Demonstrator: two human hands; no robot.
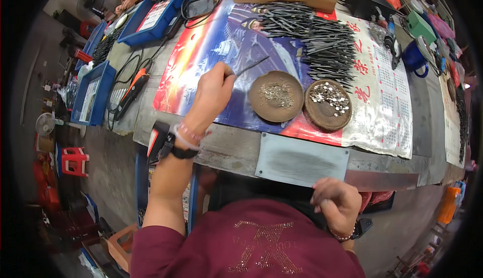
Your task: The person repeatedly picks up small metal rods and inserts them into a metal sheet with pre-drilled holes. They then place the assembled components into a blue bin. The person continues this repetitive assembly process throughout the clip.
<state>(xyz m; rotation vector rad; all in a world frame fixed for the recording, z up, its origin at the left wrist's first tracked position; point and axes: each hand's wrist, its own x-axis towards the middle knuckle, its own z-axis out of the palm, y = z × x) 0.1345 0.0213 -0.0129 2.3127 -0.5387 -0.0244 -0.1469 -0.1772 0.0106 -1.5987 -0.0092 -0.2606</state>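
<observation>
My left hand point(215, 93) is closed in a pinch around one end of a thin dark rod point(254, 65). The rod points up and to the right, above the printed poster sheet on the table. Just right of that hand sits a round brown bowl point(260, 108) with many thin metal bits in it. Beside it is a second brown bowl point(324, 122) holding small silvery discs. My right hand point(337, 203) is curled in front of the table's near edge, below a pale rectangular plate point(269, 152) with a dark smudge. Whatever its fingers may hold is hidden.
A large heap of similar dark rods point(329, 47) lies behind the bowls. Blue trays point(143, 34) stand at the left, near a black-and-orange tool point(133, 92) with a cable. A blue mug point(415, 59) is at the right. Another person's hand point(126, 4) shows at the far left.
</observation>
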